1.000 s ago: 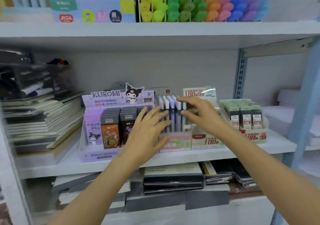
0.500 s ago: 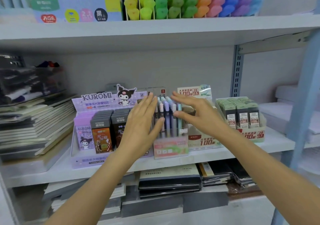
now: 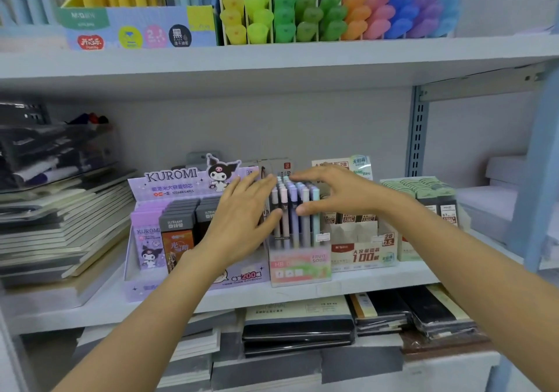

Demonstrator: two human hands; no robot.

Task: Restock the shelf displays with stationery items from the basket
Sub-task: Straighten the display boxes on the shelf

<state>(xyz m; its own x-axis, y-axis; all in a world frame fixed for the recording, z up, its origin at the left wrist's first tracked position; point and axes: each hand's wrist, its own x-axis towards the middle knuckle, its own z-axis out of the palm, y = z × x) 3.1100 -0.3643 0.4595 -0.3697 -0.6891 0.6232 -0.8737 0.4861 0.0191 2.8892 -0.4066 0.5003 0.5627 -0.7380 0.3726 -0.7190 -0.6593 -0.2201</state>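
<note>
— Start big: on the middle shelf (image 3: 378, 285), crammed side by side, a purple card box (image 3: 181, 186), then a clear pen box (image 3: 298, 267) just beside it, near the front edge.

— Why reach in with both hands?

— Likely to square up the pens (image 3: 295, 207) and stand them straight. Left hand (image 3: 242, 225) laid flat against the left side, fingers straight, gripping nothing. Right hand (image 3: 341, 195) spread over the tops, thumb touching a pen's front, fingers relaxed, closed round nothing.

— And the basket?

— Nowhere in view, so no telling what stock remains. Hidden behind the left hand: the right part of the purple box. Small print on the pen box too blurred to read.
</note>
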